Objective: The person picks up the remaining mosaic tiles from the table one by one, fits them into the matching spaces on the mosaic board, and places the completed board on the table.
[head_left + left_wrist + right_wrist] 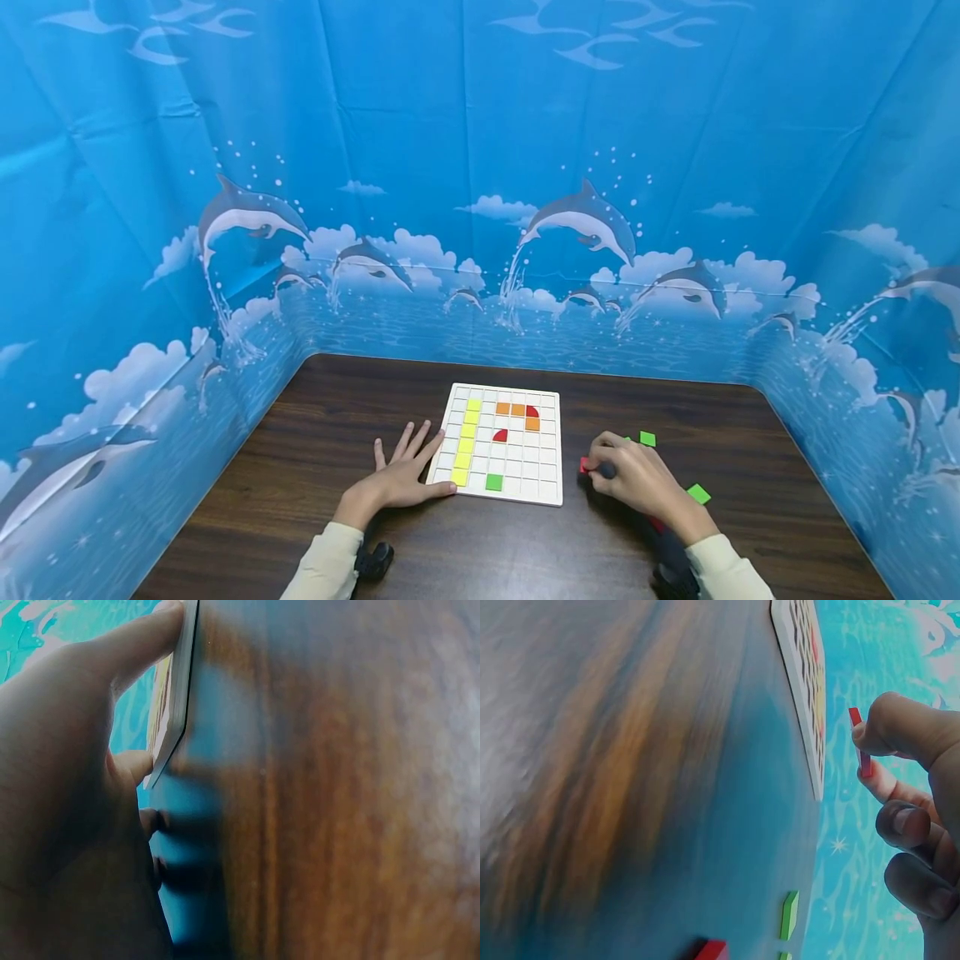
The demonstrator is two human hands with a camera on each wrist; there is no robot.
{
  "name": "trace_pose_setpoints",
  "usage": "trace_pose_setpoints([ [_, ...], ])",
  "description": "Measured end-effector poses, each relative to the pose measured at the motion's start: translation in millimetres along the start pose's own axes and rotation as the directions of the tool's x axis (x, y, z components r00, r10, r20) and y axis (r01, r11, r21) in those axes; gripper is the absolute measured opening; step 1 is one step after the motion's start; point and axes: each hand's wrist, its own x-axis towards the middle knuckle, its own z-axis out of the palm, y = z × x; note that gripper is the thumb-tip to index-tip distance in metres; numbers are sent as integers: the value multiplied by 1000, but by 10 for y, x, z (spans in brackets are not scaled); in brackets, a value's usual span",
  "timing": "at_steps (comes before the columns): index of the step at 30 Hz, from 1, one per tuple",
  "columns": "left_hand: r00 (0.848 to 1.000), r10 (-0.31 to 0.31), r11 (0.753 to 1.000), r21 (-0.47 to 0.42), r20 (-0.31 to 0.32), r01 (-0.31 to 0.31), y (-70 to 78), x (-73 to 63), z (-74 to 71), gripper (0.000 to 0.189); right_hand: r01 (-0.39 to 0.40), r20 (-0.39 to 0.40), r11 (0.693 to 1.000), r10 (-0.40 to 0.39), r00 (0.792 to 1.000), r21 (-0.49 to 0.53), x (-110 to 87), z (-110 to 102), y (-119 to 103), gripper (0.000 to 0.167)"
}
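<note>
A white gridded board (525,492) lies on the dark wooden table. On it are a column of yellow tiles (464,446), orange squares (517,409), two red quarter-round tiles (500,436) and a green square (494,482). My left hand (401,483) rests with spread fingers at the board's lower left edge, its thumb touching the near corner. To the right of the board, my right hand (641,479) pinches a small red tile (866,761) between thumb and a finger, raised above the table in the right wrist view.
Loose green tiles (647,438) lie beyond and right of the right hand, one green tile (699,494) beside its wrist. A red piece (711,951) lies partly hidden under that wrist. A blue dolphin-print curtain (465,167) surrounds the table's far and side edges.
</note>
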Motion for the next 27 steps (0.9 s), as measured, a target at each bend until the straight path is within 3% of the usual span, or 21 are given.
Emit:
trace_pose_setpoints([
  [8,999,41,999,-30,-12,-41,-20,-7,13,108,34,-20,999,-33,999,29,115,60,-64,16],
  [15,999,15,1000,12,-29,-15,-114,72,105,112,46,-17,999,-46,999,29,215,115,-109,16],
  [22,1000,22,1000,-15,-5,-22,-34,4,10,111,58,-3,997,-58,998,54,336,145,-201,11],
  [27,999,37,999,-1,-24,-37,-51,21,59,109,51,15,997,-52,999,56,418,188,-257,9],
])
